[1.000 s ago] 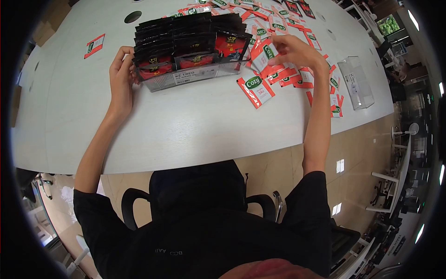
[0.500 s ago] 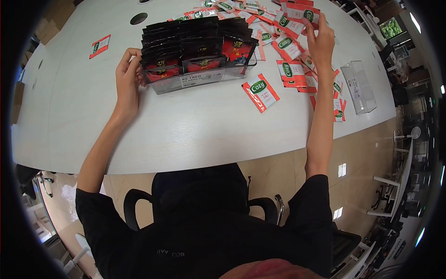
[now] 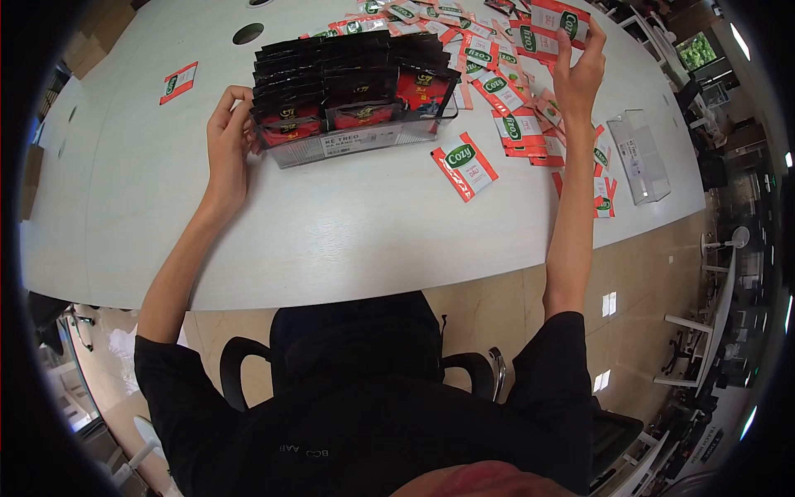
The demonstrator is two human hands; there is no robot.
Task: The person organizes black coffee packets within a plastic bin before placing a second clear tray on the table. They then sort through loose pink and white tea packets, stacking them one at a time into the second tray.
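A clear plastic rack [image 3: 356,141] full of black and red G7 sachets [image 3: 356,83] stands on the white table. My left hand [image 3: 228,124] rests against the rack's left end, its fingers curled and partly hidden behind it. At the upper right my right hand [image 3: 579,70] pinches red and white Cozy sachets [image 3: 546,33], held above the pile. Many loose Cozy sachets [image 3: 498,89] lie overlapping to the right of the rack. One Cozy sachet [image 3: 464,166] lies apart, just in front of the rack's right end.
An open clear plastic box [image 3: 639,157] lies near the table's right edge. Another sachet [image 3: 178,83] lies far left, near a round cable hole [image 3: 248,34] in the table [image 3: 331,232]. A black chair [image 3: 356,340] stands at the front edge.
My right hand has moved a little right with its sachets. Several sachets in the pile beneath have shifted. My left hand and the rack have not moved.
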